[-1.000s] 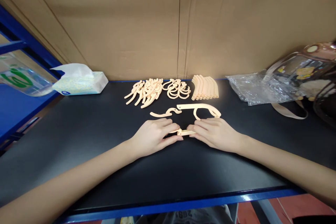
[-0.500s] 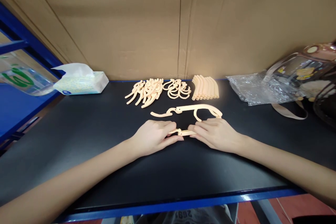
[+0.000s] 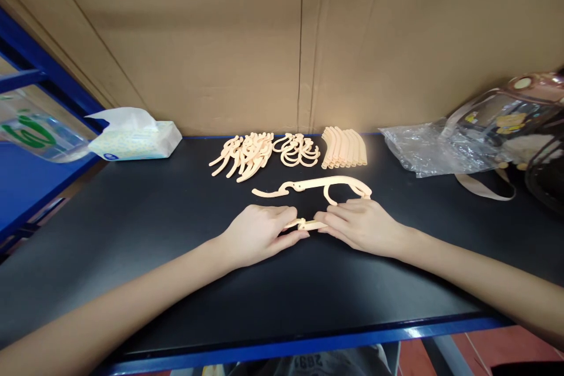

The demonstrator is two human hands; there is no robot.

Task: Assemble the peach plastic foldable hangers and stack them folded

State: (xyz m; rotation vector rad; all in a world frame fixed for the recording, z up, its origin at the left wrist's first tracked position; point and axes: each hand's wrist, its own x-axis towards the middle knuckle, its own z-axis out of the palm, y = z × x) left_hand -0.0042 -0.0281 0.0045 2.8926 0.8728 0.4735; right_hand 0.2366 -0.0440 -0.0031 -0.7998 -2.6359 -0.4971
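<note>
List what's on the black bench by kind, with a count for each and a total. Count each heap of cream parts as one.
Heaps of cream plastic parts at the back: 3
Loose cream hanger pieces, one lying free, one pinched between the left hand and right hand: 2
Tissue pack: 1
Clear plastic bag: 1
Total: 7

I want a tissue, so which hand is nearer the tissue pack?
Left. The left hand lies toward the tissue pack's side of the table; the right hand is farther off, beyond the left.
</note>
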